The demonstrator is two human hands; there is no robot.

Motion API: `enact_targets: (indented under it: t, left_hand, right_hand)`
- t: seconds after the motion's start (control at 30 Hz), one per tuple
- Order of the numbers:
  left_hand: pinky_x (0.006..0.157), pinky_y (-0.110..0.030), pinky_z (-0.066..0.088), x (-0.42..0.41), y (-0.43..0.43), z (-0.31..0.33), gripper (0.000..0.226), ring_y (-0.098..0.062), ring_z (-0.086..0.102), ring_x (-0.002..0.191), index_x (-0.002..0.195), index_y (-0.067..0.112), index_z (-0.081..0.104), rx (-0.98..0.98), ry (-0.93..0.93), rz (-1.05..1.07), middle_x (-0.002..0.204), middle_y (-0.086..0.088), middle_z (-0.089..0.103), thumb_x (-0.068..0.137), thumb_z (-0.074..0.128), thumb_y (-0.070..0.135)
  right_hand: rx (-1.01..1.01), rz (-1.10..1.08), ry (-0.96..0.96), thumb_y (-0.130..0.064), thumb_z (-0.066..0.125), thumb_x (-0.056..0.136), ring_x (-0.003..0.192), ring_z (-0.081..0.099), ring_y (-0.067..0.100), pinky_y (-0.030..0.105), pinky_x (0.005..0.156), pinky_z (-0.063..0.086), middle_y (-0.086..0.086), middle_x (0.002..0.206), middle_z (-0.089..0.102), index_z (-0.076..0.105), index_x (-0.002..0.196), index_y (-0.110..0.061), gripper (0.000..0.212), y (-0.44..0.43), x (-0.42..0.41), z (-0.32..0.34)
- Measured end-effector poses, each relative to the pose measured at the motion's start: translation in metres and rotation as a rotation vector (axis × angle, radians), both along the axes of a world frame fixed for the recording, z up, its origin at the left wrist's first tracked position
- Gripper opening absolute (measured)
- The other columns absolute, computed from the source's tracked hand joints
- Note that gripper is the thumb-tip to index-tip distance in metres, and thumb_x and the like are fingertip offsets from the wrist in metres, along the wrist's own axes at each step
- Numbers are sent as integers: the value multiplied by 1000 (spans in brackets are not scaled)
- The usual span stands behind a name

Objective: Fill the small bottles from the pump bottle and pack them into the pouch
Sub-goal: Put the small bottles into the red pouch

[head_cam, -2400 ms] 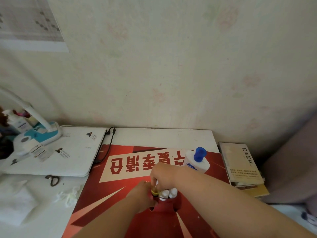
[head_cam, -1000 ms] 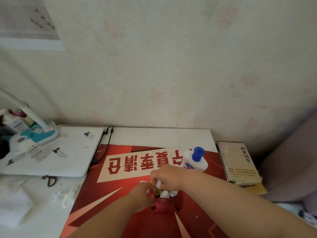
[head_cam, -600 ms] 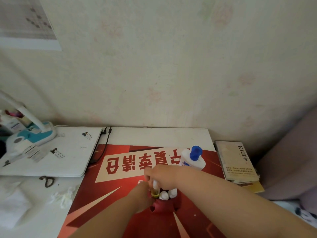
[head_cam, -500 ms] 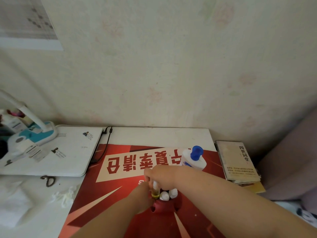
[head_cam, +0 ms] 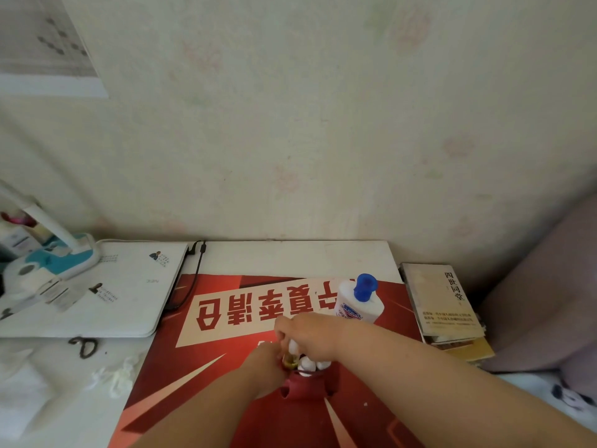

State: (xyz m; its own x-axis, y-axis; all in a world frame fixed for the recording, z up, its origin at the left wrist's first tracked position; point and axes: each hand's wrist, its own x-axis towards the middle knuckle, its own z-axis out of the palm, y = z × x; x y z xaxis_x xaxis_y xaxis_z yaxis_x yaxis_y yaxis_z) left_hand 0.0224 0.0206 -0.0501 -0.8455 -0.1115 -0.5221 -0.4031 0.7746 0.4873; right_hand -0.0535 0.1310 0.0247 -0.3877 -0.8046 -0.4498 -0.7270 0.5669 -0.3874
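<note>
Insertion of a small bottle (head_cam: 292,353) into the pouch (head_cam: 305,388) was judged to be the step in hand. The bottle was pinched near its white cap by the curled fingers (head_cam: 282,333) of the right hand (head_cam: 311,334), directly above the pouch mouth. Its long axis was held near upright, with the yellow-filled end pointed down. The pouch, stood on the red sheet (head_cam: 206,376) on the counter (head_cam: 290,257), was gripped at its left rim by the left hand (head_cam: 263,365). Two white-capped bottles (head_cam: 308,363) were seated in the pouch, just right of the held bottle. The pump bottle (head_cam: 357,305) was positioned beyond the right hand.
</note>
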Motion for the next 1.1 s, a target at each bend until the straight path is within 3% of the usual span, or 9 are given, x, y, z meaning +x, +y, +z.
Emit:
enact_targets:
  t: [0.1,0.2,0.27,0.4,0.47,0.6,0.77,0.9,1.1]
  left_hand:
    - [83,-31,52,-4,-1,-1,30,-23,63,95,110,4,62,38,-43,47,107,-12,67,82,53,5]
    - [84,-34,53,-9,-3,-3,23,-22,64,91,101,3,63,44,-85,57,95,-9,66,83,51,5]
    - [76,-30,50,-11,-3,-3,15,-19,58,81,82,7,60,24,-80,69,82,-4,60,86,46,9]
    - [64,-27,44,-14,1,1,18,-17,51,70,63,16,47,-44,-54,43,67,1,51,81,48,11]
    - [66,-26,45,-14,3,5,23,-17,51,72,61,20,42,-103,-30,10,63,4,46,82,47,10]
    - [64,-23,45,-12,2,3,13,-16,55,74,70,17,51,-69,-22,142,72,1,56,82,49,12]
    - [74,-29,56,-8,-6,1,14,-18,64,74,88,7,65,68,-35,310,90,-11,70,82,54,13]
    - [71,-29,56,-7,-8,-1,8,-15,58,64,75,9,62,138,-33,371,77,-8,66,81,59,14]
    - [70,-31,56,-7,-8,1,20,-16,57,58,59,14,57,138,-19,407,64,-4,63,79,58,12]
  right_hand:
    - [-22,-25,-6,-6,46,93,95,55,32,35,79,41,16,112,58,51,124,-4,31,1,-6,7]
    - [-23,-25,-111,-3,38,90,91,50,23,32,80,39,4,107,57,46,119,-9,30,7,-13,15]
    - [-14,-4,-118,-2,38,88,90,48,21,31,79,39,6,112,57,44,118,-12,32,10,-15,15]
    - [-22,-24,-161,1,38,87,79,42,16,24,66,33,-1,95,52,44,116,-11,31,10,-12,12]
    - [-24,-36,-158,3,41,87,77,41,13,23,63,31,-5,88,52,46,115,-9,31,8,-10,9]
    - [2,-92,-161,-10,43,85,85,47,23,32,72,39,18,111,56,49,115,-10,31,9,-8,7]
    - [14,-36,-86,4,45,84,88,52,23,30,69,42,7,104,51,40,115,-17,38,15,-11,0]
    - [34,-7,-77,7,46,84,84,50,21,27,63,39,7,103,50,41,117,-18,41,10,-12,-2]
    - [64,-2,-99,7,50,82,94,53,24,36,76,47,9,113,51,40,120,-20,47,10,-10,-6]
